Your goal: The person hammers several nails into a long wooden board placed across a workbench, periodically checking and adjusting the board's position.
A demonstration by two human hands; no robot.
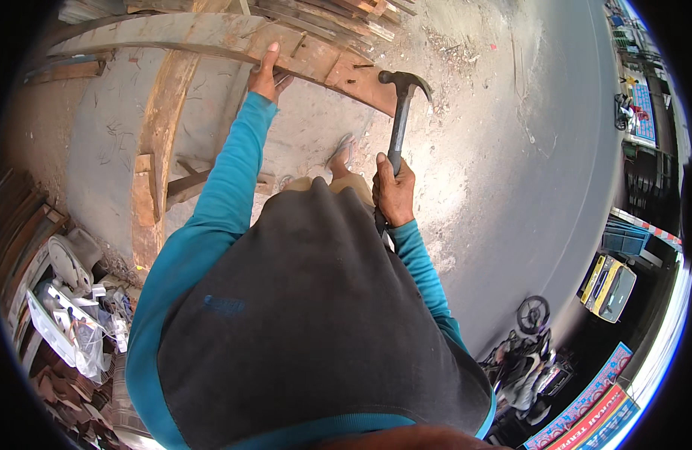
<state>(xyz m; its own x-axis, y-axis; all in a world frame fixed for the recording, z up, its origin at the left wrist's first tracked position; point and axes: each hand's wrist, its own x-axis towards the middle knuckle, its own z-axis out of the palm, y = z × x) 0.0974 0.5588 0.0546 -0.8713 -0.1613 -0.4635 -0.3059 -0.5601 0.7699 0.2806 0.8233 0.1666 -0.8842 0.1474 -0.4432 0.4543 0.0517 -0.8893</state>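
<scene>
My right hand (395,191) is wrapped round the dark handle of a claw hammer (398,127), held upright in the picture with its head beside the end of a long wooden plank (211,34). Several nails (361,66) stick out of the plank near that end. My left hand (265,79) grips the plank's near edge, thumb on top and fingers underneath. A wooden support beam (162,127) runs under the plank on the left.
Stacked boards (346,19) lie beyond the plank. At the lower left are white plastic scrap (68,319) and roof-tile-like pieces (72,397). A road (556,150) runs along the right, with a motorcycle (522,352) and a yellow vehicle (608,289).
</scene>
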